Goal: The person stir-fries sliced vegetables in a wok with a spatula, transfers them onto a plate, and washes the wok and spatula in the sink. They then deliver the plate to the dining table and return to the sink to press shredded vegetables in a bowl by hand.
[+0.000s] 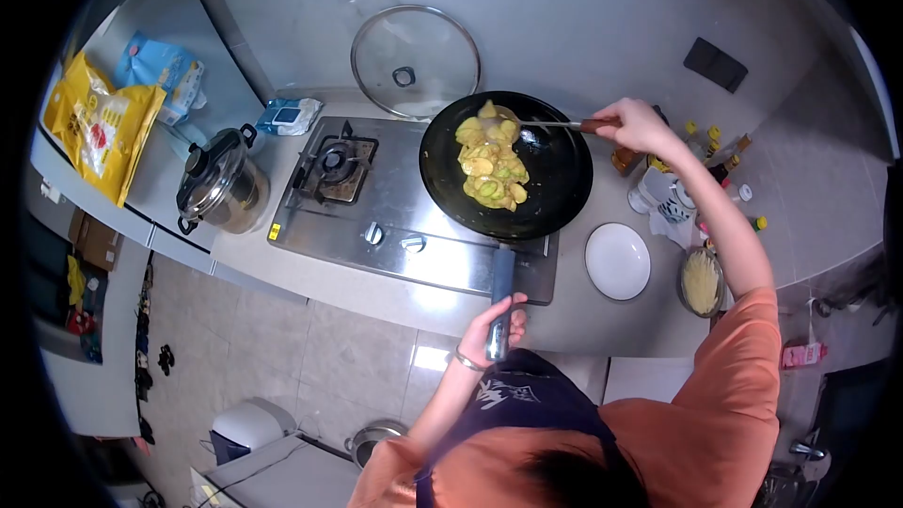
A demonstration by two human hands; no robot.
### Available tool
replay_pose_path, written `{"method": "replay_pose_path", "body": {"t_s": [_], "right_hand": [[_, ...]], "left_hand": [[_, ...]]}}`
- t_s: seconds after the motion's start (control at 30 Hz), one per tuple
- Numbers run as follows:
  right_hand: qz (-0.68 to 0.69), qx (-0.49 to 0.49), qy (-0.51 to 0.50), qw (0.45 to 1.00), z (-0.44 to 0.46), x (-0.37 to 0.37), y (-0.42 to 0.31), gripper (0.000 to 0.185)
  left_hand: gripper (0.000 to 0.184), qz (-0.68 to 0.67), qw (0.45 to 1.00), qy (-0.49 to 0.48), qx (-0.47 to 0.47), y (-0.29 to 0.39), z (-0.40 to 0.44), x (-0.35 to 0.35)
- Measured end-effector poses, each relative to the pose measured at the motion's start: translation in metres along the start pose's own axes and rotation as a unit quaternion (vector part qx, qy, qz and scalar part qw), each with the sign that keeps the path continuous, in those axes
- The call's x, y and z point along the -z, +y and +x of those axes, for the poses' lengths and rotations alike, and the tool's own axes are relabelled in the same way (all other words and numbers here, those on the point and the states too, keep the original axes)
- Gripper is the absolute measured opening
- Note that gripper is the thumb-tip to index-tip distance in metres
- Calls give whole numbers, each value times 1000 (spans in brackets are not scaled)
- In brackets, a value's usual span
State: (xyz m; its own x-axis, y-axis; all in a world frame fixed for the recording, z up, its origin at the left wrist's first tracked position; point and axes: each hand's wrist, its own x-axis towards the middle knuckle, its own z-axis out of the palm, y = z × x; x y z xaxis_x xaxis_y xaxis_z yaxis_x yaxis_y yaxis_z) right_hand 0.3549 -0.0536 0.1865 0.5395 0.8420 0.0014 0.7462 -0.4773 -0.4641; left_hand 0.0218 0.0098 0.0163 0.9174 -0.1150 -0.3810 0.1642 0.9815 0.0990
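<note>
My left hand (498,327) is wrapped round the long handle of a black wok (560,183), which sits over the right side of the stove. In the wok lies a heap of yellow-green sliced food (492,165), mostly toward its left side. From the right, my right hand (637,126) grips the brown handle of a metal spatula (555,123). Its shaft reaches across the wok, and its head meets the upper edge of the food, partly hidden there.
A glass lid (414,47) leans on the wall behind the stove (348,216). A pressure cooker (224,190) stands left. At right are a white plate (618,261), a bowl of pale shreds (702,282) and several seasoning bottles (724,169). Bags (103,127) lie far left.
</note>
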Motion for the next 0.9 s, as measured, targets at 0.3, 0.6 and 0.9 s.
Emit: {"method": "replay_pose_path", "body": {"t_s": [0.3, 0.6, 0.9], "right_hand": [[-330, 197, 34, 923, -121, -1, -67, 46], [-367, 149, 27, 918, -141, 8, -88, 47], [-376, 173, -21, 910, -130, 27, -104, 46]], "left_hand": [[12, -75, 990, -121, 25, -2, 7, 19], [10, -60, 990, -127, 23, -2, 8, 18], [10, -47, 991, -125, 32, -2, 10, 23]]}}
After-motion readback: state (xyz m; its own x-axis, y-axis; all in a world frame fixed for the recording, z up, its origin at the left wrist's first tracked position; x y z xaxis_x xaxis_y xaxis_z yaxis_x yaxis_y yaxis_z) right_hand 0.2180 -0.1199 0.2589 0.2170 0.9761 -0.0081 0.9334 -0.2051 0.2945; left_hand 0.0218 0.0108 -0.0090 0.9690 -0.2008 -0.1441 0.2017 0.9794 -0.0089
